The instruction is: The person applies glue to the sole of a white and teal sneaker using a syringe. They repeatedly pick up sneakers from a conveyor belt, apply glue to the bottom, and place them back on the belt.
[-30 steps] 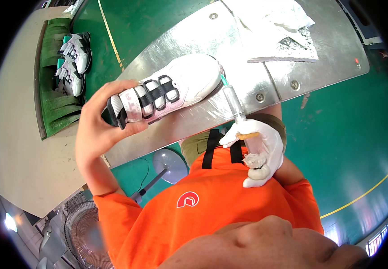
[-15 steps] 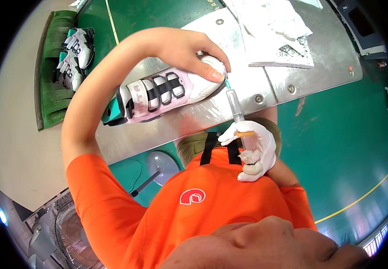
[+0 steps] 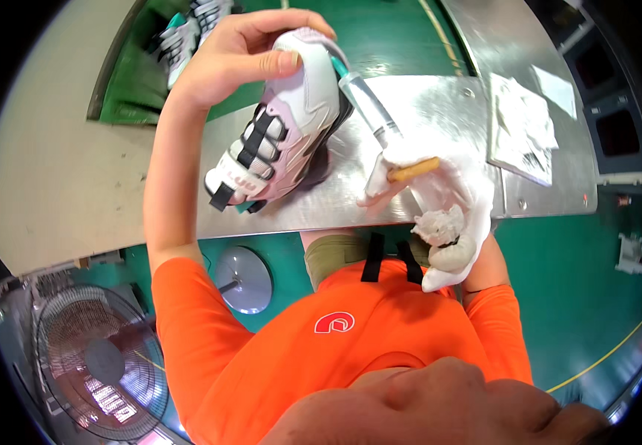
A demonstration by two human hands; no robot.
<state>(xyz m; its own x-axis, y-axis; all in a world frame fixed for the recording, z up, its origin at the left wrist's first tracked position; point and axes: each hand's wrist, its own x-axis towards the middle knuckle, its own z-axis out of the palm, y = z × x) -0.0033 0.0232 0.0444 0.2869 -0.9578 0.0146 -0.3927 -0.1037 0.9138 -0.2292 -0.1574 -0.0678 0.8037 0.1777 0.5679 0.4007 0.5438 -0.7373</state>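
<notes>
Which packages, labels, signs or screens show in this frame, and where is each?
Printed paper sheet: flat on the metal table, beyond the gloved right hand; white with dark print, partly under a clear wrapper.
Emblem: on the orange shirt's chest; small, white, rounded.
No screens or signs in view.

Left hand [image 3: 236, 55] bare, gripping the heel of a white-and-pink shoe [image 3: 280, 137], toe tilted down onto the metal worktop [image 3: 439, 111]. Right hand [image 3: 439, 211] gloved white, holding a syringe [image 3: 369, 107] with teal tip touching the shoe's heel edge, plus a crumpled wipe [image 3: 439, 225]. Papers [image 3: 525, 130] far right; fan [image 3: 98, 363] near left.
</notes>
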